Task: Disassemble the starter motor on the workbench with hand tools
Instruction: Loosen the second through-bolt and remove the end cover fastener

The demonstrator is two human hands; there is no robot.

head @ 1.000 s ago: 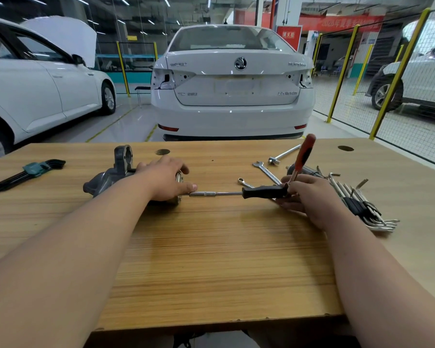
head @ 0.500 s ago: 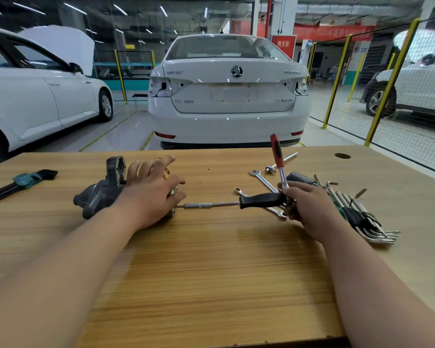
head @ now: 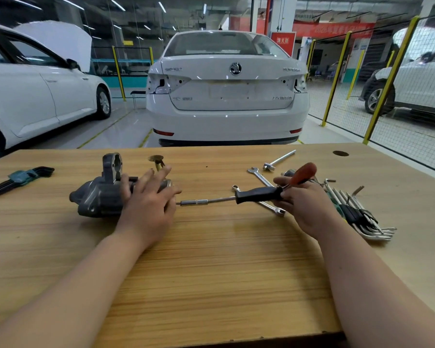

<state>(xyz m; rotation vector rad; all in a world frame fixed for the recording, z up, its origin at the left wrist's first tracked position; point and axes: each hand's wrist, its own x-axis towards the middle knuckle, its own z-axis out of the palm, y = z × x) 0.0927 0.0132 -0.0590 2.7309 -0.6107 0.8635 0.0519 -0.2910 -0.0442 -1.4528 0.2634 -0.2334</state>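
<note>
Starter motor [head: 98, 197] lies on its side, left of centre on the workbench [head: 224, 272]; the left hand [head: 148, 199] rests over its right end, fingers spread and nearly straight, not wrapped round it. Right hand [head: 304, 204] curls round the black-handled driver [head: 256, 194], its shaft level and pointing left, tip just beside the left hand — contact with the motor hidden. A red-handled screwdriver [head: 304, 173] sticks up from the same grip, with wrenches [head: 258, 173] and hex keys [head: 367, 222] lying near.

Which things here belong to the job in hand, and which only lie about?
In use: starter motor under the left hand; black-handled driver and red-handled screwdriver in the right hand.
Lying about: spanners, socket bar, right hex keys, left hex key set.
</note>
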